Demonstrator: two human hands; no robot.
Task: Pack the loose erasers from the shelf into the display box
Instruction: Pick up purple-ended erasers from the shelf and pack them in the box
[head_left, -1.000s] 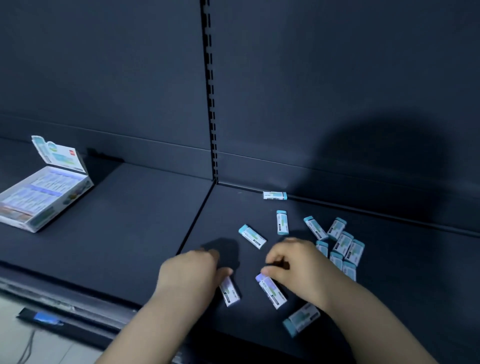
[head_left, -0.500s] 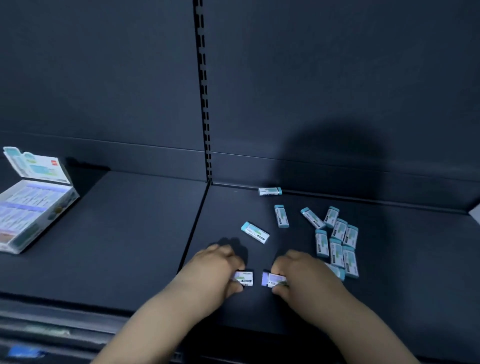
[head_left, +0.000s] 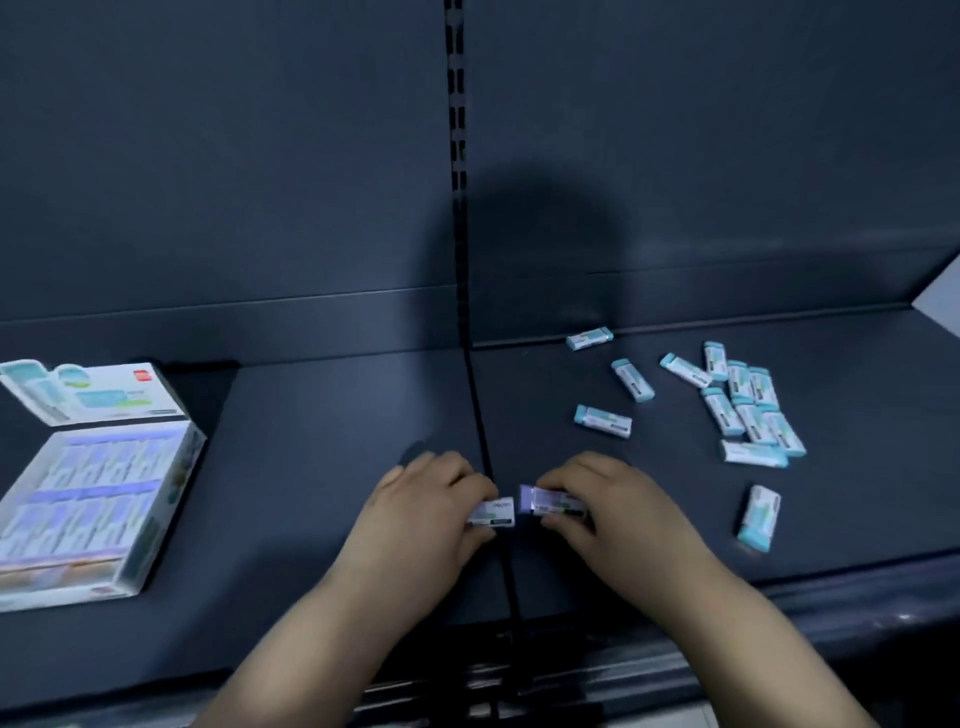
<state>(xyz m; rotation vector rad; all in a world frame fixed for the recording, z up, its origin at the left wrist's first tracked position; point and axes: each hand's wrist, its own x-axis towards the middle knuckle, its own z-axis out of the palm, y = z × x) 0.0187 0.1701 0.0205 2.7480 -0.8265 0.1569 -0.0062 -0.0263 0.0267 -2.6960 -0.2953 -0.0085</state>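
My left hand (head_left: 426, 514) grips a small white-sleeved eraser (head_left: 494, 513) over the seam between the two shelf boards. My right hand (head_left: 618, 512) grips a second eraser with a purple end (head_left: 545, 500), its tip almost touching the first. The open display box (head_left: 171, 486) lies at the far left, its lid flap (head_left: 93, 392) raised behind it and rows of erasers inside. Several loose teal-ended erasers (head_left: 748, 410) are scattered on the right board; one (head_left: 602, 420) lies nearest my hands and another (head_left: 759, 517) lies near the front edge.
The dark shelf (head_left: 322, 447) has a back wall with a slotted upright (head_left: 458, 156) at the centre. A black seam (head_left: 480, 426) runs from the upright to the front edge. The shelf's front lip (head_left: 857, 587) runs below my forearms.
Both hands, each holding an eraser, have shifted left from the loose pile to the seam. The view has swung so the display box sits closer at left.
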